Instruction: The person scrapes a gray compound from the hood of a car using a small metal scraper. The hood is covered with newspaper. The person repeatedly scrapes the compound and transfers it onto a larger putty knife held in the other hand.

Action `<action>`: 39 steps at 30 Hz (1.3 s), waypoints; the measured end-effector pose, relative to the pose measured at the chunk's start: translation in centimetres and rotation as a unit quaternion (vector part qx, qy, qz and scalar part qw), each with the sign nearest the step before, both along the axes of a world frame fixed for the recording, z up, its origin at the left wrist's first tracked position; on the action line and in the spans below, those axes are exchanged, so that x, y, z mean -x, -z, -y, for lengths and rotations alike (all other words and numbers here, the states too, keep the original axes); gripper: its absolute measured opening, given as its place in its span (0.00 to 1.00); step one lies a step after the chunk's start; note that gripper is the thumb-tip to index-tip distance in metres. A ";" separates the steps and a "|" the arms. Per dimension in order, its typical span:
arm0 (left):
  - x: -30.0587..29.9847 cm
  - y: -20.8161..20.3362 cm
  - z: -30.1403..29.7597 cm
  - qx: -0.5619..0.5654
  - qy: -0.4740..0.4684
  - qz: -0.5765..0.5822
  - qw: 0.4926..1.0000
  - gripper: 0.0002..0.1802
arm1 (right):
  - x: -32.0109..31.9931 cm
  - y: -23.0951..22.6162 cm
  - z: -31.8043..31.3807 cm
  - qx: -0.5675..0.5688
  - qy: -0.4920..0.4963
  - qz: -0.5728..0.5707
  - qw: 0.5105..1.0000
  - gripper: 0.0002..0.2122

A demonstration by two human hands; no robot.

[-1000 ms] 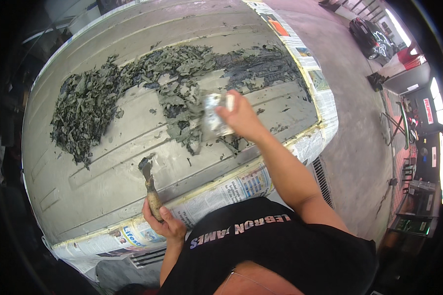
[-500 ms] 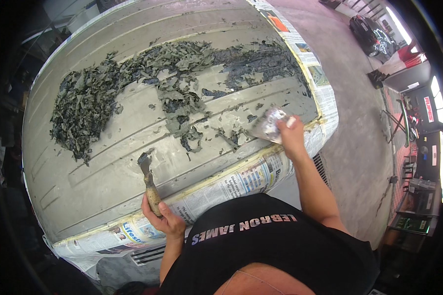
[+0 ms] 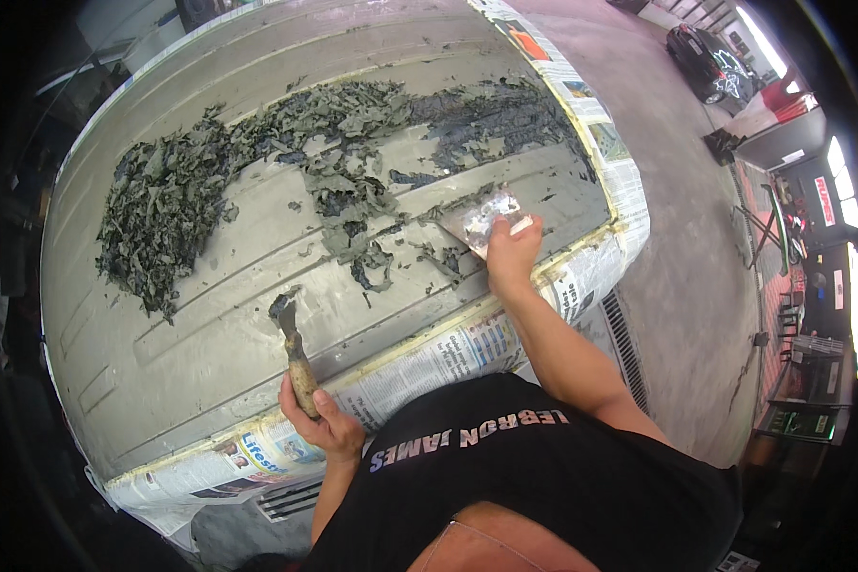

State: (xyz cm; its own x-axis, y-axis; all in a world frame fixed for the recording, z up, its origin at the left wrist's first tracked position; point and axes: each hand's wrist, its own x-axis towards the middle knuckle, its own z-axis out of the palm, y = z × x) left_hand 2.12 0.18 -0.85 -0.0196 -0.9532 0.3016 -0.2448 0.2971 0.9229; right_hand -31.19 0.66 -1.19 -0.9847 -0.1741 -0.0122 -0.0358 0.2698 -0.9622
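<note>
My left hand [image 3: 326, 425] is wrapped round the worn handle of a narrow scraper [image 3: 300, 375], near the close edge of a grey ribbed vehicle roof [image 3: 248, 296]. Dark residue sticks to the scraper's blade, which points away from me. On the right part of the roof, my right hand [image 3: 511, 255] grips a wide, flat scraper blade [image 3: 479, 221], smeared with white and dark marks, against the surface. Its far left edge touches a few dark flakes. Farther left lies a big heap of peeled paint flakes [image 3: 157, 205], with more flakes [image 3: 353, 110] spread across the middle.
Taped newspaper [image 3: 448, 357] covers the roof's near and right edges. Dark, partly stripped coating [image 3: 496, 124] remains at the far right of the roof. Beyond lies a concrete floor with a drain grate [image 3: 624, 348], a dark car [image 3: 705, 62] and a workshop stand [image 3: 767, 229].
My right hand has moved left and slightly away from me with the wide scraper, and flakes now lie along its edge. My left hand has hardly moved.
</note>
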 end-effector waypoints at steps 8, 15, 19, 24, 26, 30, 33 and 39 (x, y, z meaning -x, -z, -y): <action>-0.1 -0.1 0.0 0.012 0.016 -0.005 1.000 0.26 | 0.7 -2.1 1.0 0.028 -0.133 0.008 0.991 0.18; 0.2 -0.3 0.1 0.018 0.008 -0.043 0.999 0.26 | 6.3 -5.6 -1.0 0.040 -0.183 0.051 0.981 0.17; 0.2 -0.1 -0.2 0.010 0.005 -0.047 0.999 0.27 | 10.4 -2.2 -3.0 0.082 -0.164 0.014 0.983 0.14; -0.2 0.3 0.1 0.013 0.022 -0.010 1.000 0.27 | 4.0 -3.4 2.5 -0.043 -0.262 0.059 0.962 0.13; 0.1 -0.4 -0.1 0.000 0.008 -0.026 1.000 0.27 | -0.9 -4.1 6.3 -0.041 -0.314 -0.009 0.949 0.16; 0.5 -0.4 0.1 -0.004 0.002 -0.045 0.999 0.26 | -3.7 -10.2 8.1 -0.022 -0.369 -0.093 0.924 0.23; 0.2 0.3 0.0 -0.006 -0.011 -0.057 0.998 0.27 | -1.3 -15.0 9.2 -0.050 -0.384 -0.160 0.908 0.25; 0.3 0.0 0.1 -0.013 -0.003 -0.037 0.999 0.26 | 4.3 -16.6 8.2 -0.220 -0.416 -0.261 0.842 0.26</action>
